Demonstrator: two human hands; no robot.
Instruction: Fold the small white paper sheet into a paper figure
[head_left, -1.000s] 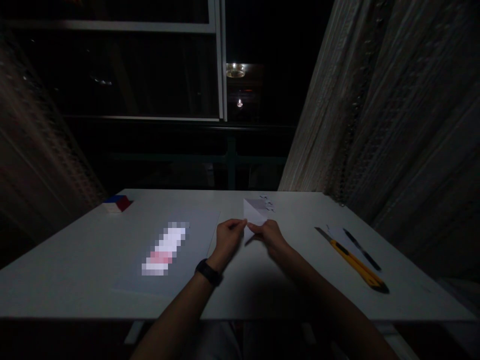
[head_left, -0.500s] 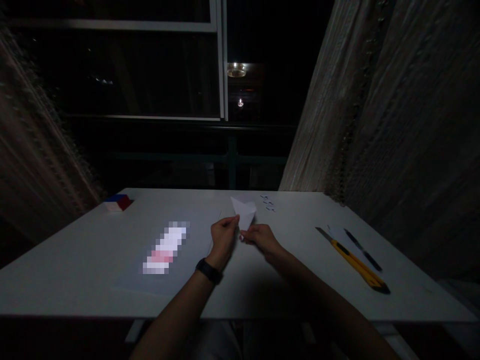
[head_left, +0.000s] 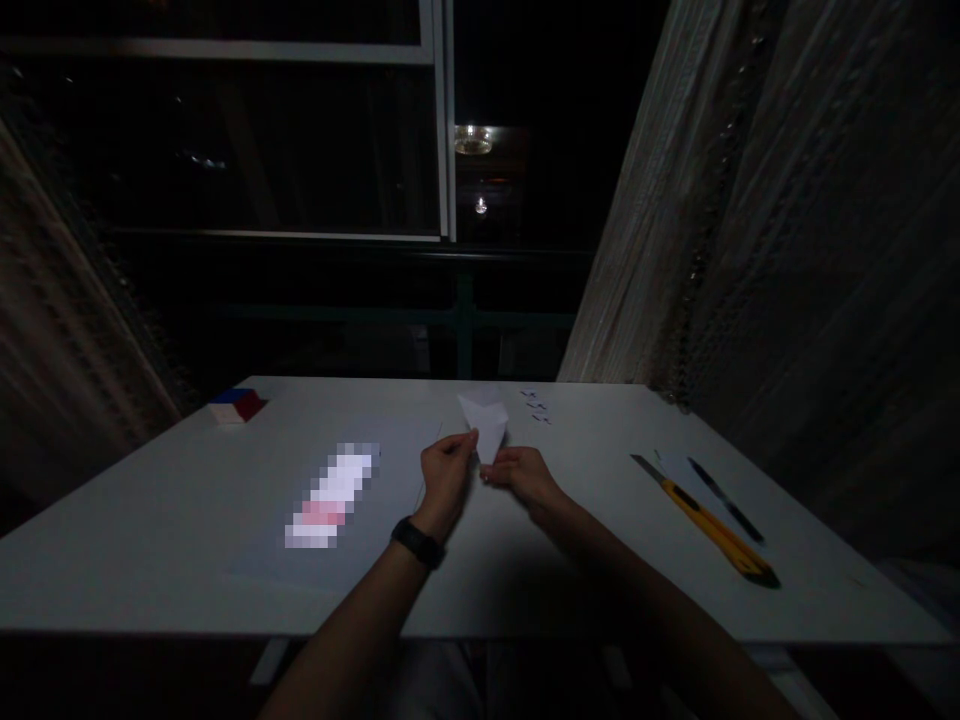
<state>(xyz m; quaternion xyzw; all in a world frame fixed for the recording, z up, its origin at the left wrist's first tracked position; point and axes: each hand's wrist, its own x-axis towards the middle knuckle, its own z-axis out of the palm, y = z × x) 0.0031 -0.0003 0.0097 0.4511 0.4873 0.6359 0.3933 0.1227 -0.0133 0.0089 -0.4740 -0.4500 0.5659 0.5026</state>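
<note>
A folded piece of white paper (head_left: 489, 425) stands up between my hands near the middle of the table, its creased flaps pointing away from me. My left hand (head_left: 448, 470), with a dark watch (head_left: 418, 543) on its wrist, pinches the paper's left edge between thumb and fingers. At the lower end of the paper my right hand (head_left: 519, 472) is closed, thumb and fingertips pinching the bottom tip. The fingers partly hide this lower tip.
On the white table (head_left: 592, 590) a blurred-out bright screen (head_left: 330, 497) lies at left over a pale sheet. A colored cube (head_left: 236, 405) sits at the far left. To the right are a yellow utility knife (head_left: 716, 530) with its blade out and a dark pen (head_left: 725, 499). Small dark marks (head_left: 535, 406) show beyond my hands.
The folded paper has shifted slightly left and toward me, and its flaps look a little different in angle. My hands keep nearly the same place.
</note>
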